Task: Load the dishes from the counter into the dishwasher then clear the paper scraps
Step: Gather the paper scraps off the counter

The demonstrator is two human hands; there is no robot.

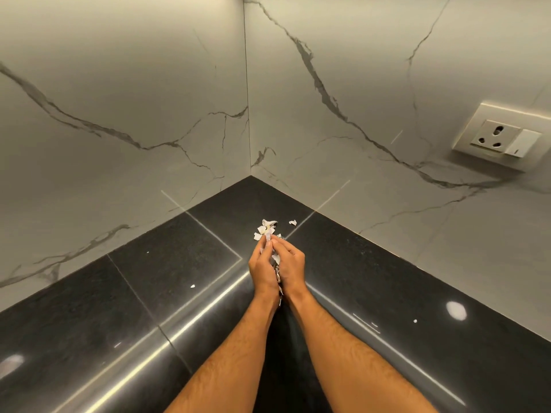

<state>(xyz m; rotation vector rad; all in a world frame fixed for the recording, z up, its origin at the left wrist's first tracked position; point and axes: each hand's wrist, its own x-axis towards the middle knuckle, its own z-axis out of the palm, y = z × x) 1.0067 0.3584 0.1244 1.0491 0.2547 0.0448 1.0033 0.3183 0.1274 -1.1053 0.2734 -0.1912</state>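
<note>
Both forearms are cut off by the bottom edge. The left hand [263, 268] and right hand [288, 265] are pressed together, so their palms and most of the scraps [276, 260] caught between them are hidden; how many pieces they hold cannot be told. Tiny white specks [192, 286] on the counter [167, 263] are too small to identify. The socket [504, 137] plate is clipped by the right edge.

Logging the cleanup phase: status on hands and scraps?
Left hand and right hand cupped together, holding white torn paper scraps. More scraps loose on black polished stone counter. Nothing obstructing.
</note>
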